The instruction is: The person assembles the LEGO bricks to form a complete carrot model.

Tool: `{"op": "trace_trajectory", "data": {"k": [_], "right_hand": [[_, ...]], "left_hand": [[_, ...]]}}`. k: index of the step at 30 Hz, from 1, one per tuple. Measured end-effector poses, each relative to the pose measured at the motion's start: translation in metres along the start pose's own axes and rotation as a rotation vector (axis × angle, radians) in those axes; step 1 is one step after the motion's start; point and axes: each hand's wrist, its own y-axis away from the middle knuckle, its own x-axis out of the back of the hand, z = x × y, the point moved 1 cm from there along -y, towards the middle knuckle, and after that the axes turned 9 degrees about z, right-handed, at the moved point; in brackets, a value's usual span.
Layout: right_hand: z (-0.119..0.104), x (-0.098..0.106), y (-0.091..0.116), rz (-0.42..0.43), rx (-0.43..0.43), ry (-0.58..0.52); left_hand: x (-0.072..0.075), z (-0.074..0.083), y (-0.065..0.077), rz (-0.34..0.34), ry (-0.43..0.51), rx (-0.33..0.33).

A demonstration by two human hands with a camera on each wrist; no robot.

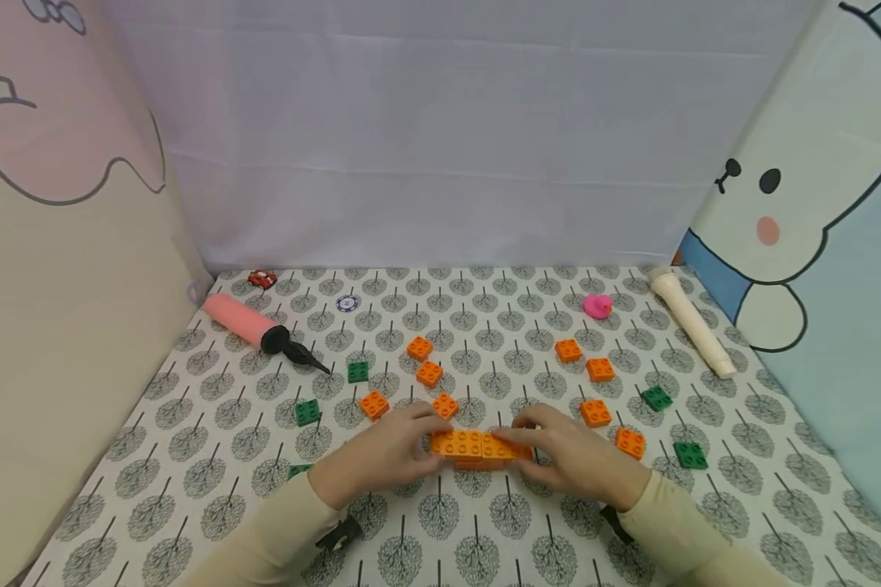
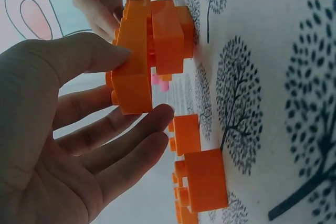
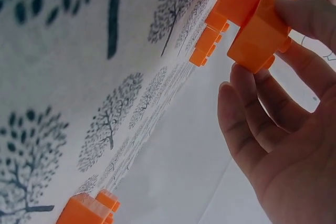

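Note:
Two long orange building bricks lie end to end atop a smaller orange brick (image 2: 169,38). My left hand (image 1: 385,452) pinches the left long brick (image 1: 457,446) at its outer end, thumb on the near side. In the left wrist view, a narrow gap with studs showing separates that brick from the one beneath. My right hand (image 1: 580,456) grips the outer end of the right long brick (image 3: 257,38), with fingers on its far side. Another orange layer shows at the stack's bottom in the left wrist view. The fingers partly hide both top bricks.
Several small orange bricks (image 1: 374,405) and green bricks (image 1: 307,412) lie around both hands. Farther back are a pink tube with a black nozzle (image 1: 245,320), a red toy car (image 1: 262,279), a poker chip (image 1: 347,303), a pink duck (image 1: 598,306) and a white tube (image 1: 693,324).

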Motion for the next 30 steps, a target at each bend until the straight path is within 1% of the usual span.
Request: {"op": "trace_trajectory", "data": {"k": [8, 15, 19, 23, 30], "right_hand": [[0.0008, 0.0002, 0.0009, 0.006, -0.006, -0.005], [0.0023, -0.0004, 0.0013, 0.032, 0.019, -0.013], [0.0025, -0.0013, 0.0012, 0.015, 0.000, -0.027], [0.0023, -0.0015, 0.0006, -0.013, -0.017, -0.030], [0.0026, -0.0010, -0.0020, 0.005, 0.024, -0.047]], "left_hand": [[-0.0067, 0.0004, 0.0013, 0.038, 0.015, -0.006], [-0.0079, -0.0001, 0.0001, 0.025, 0.011, -0.017], [-0.0071, -0.0001, -0.0017, 0.020, 0.011, -0.036], [-0.0058, 0.0004, -0.0034, 0.005, 0.012, -0.026], [-0.0039, -0.0002, -0.0048, -0.013, 0.025, 0.014]]}}
